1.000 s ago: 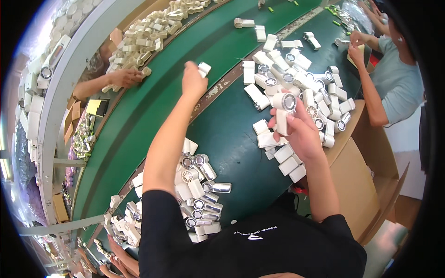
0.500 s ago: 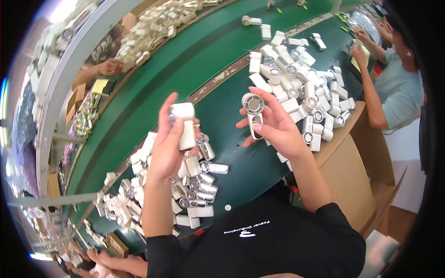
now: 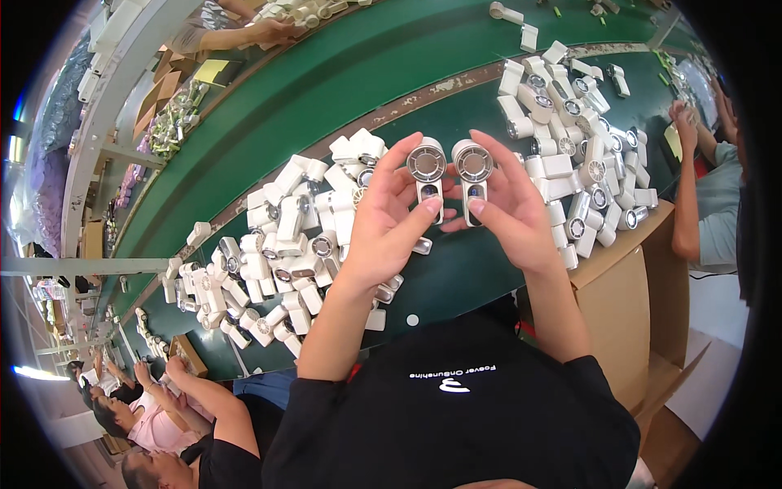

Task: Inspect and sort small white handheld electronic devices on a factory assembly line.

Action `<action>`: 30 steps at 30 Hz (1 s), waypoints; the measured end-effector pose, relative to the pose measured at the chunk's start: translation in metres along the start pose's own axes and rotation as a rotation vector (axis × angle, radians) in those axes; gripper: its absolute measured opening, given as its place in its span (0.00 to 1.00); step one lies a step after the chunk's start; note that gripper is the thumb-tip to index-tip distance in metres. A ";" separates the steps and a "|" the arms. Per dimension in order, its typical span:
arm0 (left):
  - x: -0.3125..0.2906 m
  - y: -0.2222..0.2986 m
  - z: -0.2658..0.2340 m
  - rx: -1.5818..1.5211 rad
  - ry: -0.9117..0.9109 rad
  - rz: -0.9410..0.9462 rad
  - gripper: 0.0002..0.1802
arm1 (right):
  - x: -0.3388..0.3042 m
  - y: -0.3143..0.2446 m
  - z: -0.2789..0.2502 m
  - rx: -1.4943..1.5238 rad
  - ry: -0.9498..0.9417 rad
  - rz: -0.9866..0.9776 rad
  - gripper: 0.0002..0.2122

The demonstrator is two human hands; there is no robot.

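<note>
My left hand (image 3: 386, 231) is closed on a small white handheld fan (image 3: 426, 163), its thumb pressing the front of the handle below a small dark window. In the same way, my right hand (image 3: 516, 222) grips a second white handheld fan (image 3: 473, 162). Both fans stand upright side by side over the green table, their round grilles facing me and a narrow gap between them. Their backs are hidden by my fingers. Beyond my left forearm lies a heap of similar fans (image 3: 281, 224); another heap (image 3: 595, 171) spreads right of my right hand.
A green belt (image 3: 350, 98) curves past behind a worn metal rail (image 3: 407, 102). An open cardboard box (image 3: 623, 301) stands against the table at right. A white disc (image 3: 413, 320) lies near the front edge. Co-workers sit at lower left, right and across the belt.
My left hand has swung right and now shows its fan grille-forward next to the other. The right hand has shifted slightly right, still holding its fan. The view has turned a little.
</note>
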State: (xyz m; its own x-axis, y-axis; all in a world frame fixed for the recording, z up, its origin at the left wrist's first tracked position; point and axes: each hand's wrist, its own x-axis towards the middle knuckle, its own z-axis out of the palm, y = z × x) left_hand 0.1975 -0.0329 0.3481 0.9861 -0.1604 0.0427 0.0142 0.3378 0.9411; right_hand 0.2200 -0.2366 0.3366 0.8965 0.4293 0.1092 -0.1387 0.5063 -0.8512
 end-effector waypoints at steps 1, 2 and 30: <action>0.000 0.000 0.000 -0.003 -0.007 0.004 0.42 | 0.000 0.000 0.000 0.008 0.002 -0.010 0.36; -0.001 0.000 -0.001 -0.005 -0.013 0.009 0.41 | 0.000 0.000 0.001 0.015 0.004 -0.020 0.36; -0.001 0.008 0.012 -0.079 0.050 0.040 0.43 | 0.003 0.000 0.004 0.003 0.009 -0.020 0.35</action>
State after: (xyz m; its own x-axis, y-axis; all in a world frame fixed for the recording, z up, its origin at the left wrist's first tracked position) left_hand 0.1948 -0.0416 0.3593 0.9931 -0.0998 0.0611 -0.0143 0.4152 0.9096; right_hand 0.2211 -0.2327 0.3392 0.9028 0.4125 0.1212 -0.1225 0.5169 -0.8472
